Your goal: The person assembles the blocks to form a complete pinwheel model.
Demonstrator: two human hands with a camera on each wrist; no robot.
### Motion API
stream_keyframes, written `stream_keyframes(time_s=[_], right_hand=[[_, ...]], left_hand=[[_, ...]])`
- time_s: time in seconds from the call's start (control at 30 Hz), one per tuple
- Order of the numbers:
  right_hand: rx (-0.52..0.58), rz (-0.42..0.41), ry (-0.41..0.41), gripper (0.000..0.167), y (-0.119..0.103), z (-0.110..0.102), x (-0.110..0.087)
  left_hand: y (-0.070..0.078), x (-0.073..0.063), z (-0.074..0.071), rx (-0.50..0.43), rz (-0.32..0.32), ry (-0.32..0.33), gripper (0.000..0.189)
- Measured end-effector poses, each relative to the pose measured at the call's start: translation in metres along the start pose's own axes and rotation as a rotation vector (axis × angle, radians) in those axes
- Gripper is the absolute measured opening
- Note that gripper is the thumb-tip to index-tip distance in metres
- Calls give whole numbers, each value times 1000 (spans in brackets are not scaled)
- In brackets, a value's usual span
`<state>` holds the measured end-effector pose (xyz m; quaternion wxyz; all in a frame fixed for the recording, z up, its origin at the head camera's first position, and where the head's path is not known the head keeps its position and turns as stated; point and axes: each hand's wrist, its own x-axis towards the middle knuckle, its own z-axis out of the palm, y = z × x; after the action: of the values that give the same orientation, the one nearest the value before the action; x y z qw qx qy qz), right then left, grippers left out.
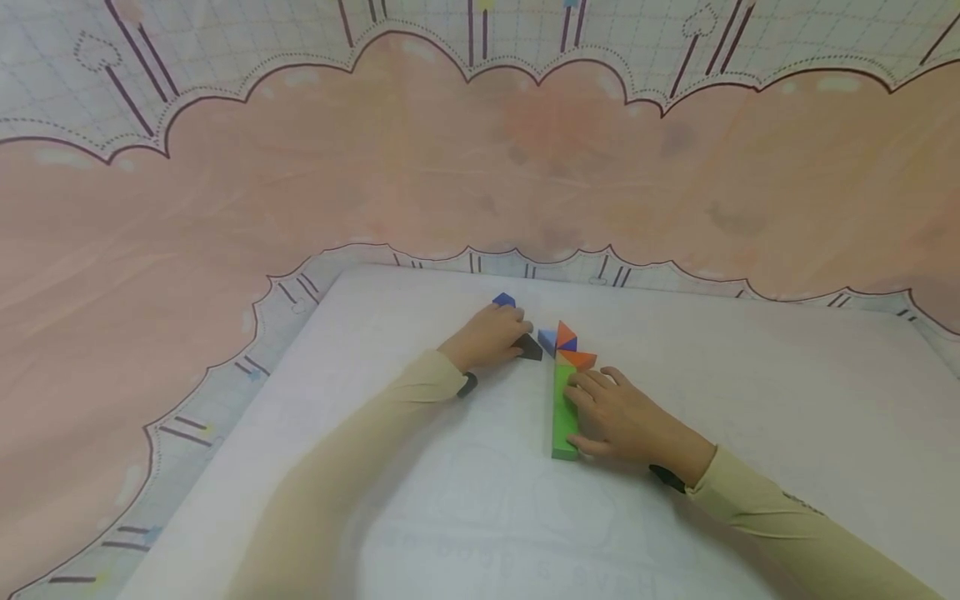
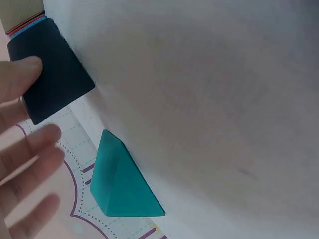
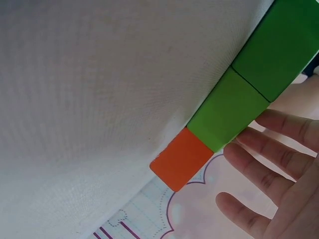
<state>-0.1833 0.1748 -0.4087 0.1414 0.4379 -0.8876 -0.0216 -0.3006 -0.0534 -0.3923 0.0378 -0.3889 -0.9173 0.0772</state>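
Nearest bit is the green bar (image 1: 561, 414): looks light, stiff and smooth imo, so take it by the long sides. Right grip (image 1: 618, 417) just rests against it, fingers loose. Farther left, the left grip (image 1: 491, 335) pinches a dark block (image 1: 530, 348), partly hiding the far blue block (image 1: 505, 299), shape unclear.

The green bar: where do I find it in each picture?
Head: the green bar lies below and right of centre, by the right hand.
Left wrist: not in it.
Right wrist: upper right, slanting, in two shades of green.
Shared landmark: the patterned cloth, in all three.
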Motion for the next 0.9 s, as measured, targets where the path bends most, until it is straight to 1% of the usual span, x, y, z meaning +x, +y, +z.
stream_keyframes(time_s=[0.1, 0.2, 0.73, 0.9], right_hand=[[2, -5, 2, 55, 0, 0, 0], [2, 3, -8, 55, -1, -1, 1], [6, -1, -3, 55, -1, 1, 1], [3, -4, 3, 55, 0, 1, 1]], left_hand=[[1, 1, 1, 9, -34, 10, 30], [2, 2, 1, 15, -50, 13, 28], [8, 9, 1, 2, -59, -2, 30], [10, 10, -1, -27, -71, -18, 30]])
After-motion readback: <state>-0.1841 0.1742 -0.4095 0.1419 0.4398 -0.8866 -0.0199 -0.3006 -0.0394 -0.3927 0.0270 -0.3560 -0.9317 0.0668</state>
